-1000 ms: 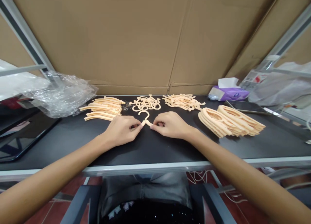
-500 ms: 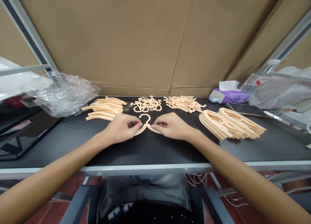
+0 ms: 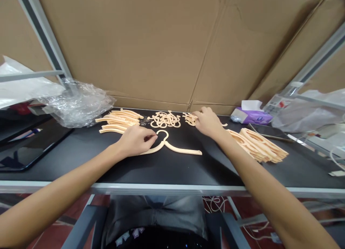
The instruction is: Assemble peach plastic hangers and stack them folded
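A cream plastic hanger [image 3: 183, 150] lies on the black tabletop in front of me, its hook pointing away and its two curved arms spread. My left hand [image 3: 137, 140] is closed over the hanger's left arm, thumb and fingertips pinched together. Farther back on the right, my right hand [image 3: 208, 121] reaches down onto a pile of cream bar pieces [image 3: 189, 118], its fingers curled and partly hidden. Whether it has hold of a piece I cannot tell. A heap of loose hooks [image 3: 165, 119] sits behind the hanger, and a stack of curved arm pieces [image 3: 118, 120] lies behind my left hand.
Stacked hangers [image 3: 262, 144] lie to the right, near a phone [image 3: 269, 131] and a purple tissue pack [image 3: 253, 114]. Clear plastic wrap [image 3: 78, 105] and a dark glossy tray-like object [image 3: 35, 144] are on the left. A cardboard wall [image 3: 134, 44] closes off the back.
My right hand has let go of the hanger's right arm and moved back and right to the pile of bar pieces. My left hand stays at the left arm.
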Available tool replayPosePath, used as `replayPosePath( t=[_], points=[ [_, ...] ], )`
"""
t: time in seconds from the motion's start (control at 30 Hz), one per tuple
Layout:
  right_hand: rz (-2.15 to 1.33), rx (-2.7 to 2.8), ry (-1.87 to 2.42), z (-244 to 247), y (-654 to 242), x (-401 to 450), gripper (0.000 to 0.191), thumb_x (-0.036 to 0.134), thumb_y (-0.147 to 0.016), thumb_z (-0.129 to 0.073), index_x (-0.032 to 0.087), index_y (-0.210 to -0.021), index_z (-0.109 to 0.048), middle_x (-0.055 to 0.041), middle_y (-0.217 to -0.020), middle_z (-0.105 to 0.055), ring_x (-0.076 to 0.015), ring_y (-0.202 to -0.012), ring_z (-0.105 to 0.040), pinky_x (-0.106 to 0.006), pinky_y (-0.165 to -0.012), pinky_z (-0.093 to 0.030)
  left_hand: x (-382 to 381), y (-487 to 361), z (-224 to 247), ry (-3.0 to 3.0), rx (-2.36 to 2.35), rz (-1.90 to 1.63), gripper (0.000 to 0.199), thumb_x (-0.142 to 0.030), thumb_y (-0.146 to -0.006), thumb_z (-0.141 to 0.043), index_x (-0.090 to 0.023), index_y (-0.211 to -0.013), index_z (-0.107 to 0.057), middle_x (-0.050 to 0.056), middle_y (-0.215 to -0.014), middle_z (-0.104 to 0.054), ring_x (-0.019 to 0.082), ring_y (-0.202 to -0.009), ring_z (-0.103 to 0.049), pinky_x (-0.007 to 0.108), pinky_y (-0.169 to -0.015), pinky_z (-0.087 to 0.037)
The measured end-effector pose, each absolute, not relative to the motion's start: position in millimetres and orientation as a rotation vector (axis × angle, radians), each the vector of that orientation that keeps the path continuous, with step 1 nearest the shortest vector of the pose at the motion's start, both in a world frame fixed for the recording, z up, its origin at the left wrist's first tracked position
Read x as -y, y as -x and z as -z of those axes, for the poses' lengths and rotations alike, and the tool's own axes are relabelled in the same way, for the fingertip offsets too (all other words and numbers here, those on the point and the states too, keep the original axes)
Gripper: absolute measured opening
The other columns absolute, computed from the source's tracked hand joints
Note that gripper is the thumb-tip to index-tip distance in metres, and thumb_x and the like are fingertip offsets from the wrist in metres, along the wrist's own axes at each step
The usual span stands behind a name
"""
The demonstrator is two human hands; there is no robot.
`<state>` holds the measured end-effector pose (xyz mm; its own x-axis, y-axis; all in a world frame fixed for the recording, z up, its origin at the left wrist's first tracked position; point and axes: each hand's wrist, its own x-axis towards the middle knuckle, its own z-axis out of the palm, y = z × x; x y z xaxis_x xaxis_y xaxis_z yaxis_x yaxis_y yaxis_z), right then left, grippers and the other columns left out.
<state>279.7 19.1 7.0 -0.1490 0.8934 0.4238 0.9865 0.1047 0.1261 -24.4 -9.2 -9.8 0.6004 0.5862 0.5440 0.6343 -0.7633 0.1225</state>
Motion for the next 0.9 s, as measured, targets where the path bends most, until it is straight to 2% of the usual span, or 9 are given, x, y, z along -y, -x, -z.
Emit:
replayPosePath(
  t=[0.1,0.23,0.43,0.6,0.67,0.8,0.9],
  points=[
    [0.569,2.197,1.910,-2,-280,-28,0.042,0.014,-0.091,-0.046,0.019,-0.126,-0.068,-0.0188,-0.121,-0.060,-0.0331,-0.112,-0.051,-0.039,-0.086,-0.039,8,25,11,2.730,1.036,0.890,0.029,-0.027,-0.088,-0.053,-0.019,-0.069,-0.074,0.000,-0.053,-0.064,0.011,-0.047,-0.053,0.024,-0.051,-0.033],
    [0.568,2.293,1.861,4,-282,-31,0.034,0.014,-0.094,-0.044,0.017,-0.105,-0.076,-0.0165,-0.119,-0.063,-0.0308,-0.112,-0.049,-0.039,-0.085,-0.037,7,25,11,2.731,1.003,0.876,0.028,-0.025,-0.088,-0.053,-0.019,-0.070,-0.074,0.000,-0.056,-0.066,0.011,-0.048,-0.053,0.024,-0.052,-0.032],
    [0.641,2.244,1.698,3,-292,-27,0.038,0.018,-0.098,-0.037,0.013,-0.109,-0.073,-0.0160,-0.112,-0.070,-0.0289,-0.108,-0.051,-0.038,-0.085,-0.036,8,25,10,2.726,0.967,0.856,0.031,-0.025,-0.089,-0.052,-0.019,-0.066,-0.071,0.000,-0.054,-0.064,0.011,-0.047,-0.051,0.024,-0.052,-0.032],
    [0.654,1.995,1.421,-11,-287,-16,0.038,0.019,-0.099,-0.036,0.013,-0.108,-0.072,-0.0149,-0.108,-0.072,-0.0272,-0.106,-0.056,-0.039,-0.092,-0.040,9,25,10,2.759,0.986,0.881,0.027,-0.025,-0.089,-0.053,-0.019,-0.077,-0.077,0.001,-0.061,-0.070,0.012,-0.051,-0.057,0.024,-0.053,-0.033],
    [0.581,1.869,1.315,-17,-282,-11,0.034,0.021,-0.097,-0.040,0.017,-0.101,-0.073,-0.0124,-0.101,-0.073,-0.0263,-0.102,-0.059,-0.039,-0.090,-0.043,9,24,10,2.775,0.981,0.884,0.026,-0.025,-0.089,-0.054,-0.019,-0.080,-0.077,0.001,-0.062,-0.071,0.011,-0.050,-0.057,0.023,-0.052,-0.033],
    [0.367,1.804,1.127,-17,-269,-5,0.021,0.017,-0.086,-0.052,0.021,-0.085,-0.073,-0.0059,-0.084,-0.074,-0.0221,-0.082,-0.064,-0.036,-0.077,-0.049,8,24,11,2.794,0.969,0.889,0.026,-0.025,-0.090,-0.054,-0.019,-0.080,-0.077,0.000,-0.063,-0.072,0.010,-0.050,-0.057,0.023,-0.052,-0.033],
    [0.218,1.882,1.103,-12,-260,-3,0.018,0.017,-0.083,-0.055,0.021,-0.084,-0.073,-0.0040,-0.079,-0.073,-0.0198,-0.076,-0.064,-0.034,-0.073,-0.050,8,24,11,2.799,0.967,0.866,0.026,-0.025,-0.090,-0.055,-0.019,-0.079,-0.077,0.000,-0.061,-0.071,0.009,-0.048,-0.055,0.023,-0.051,-0.033]
  ],
)
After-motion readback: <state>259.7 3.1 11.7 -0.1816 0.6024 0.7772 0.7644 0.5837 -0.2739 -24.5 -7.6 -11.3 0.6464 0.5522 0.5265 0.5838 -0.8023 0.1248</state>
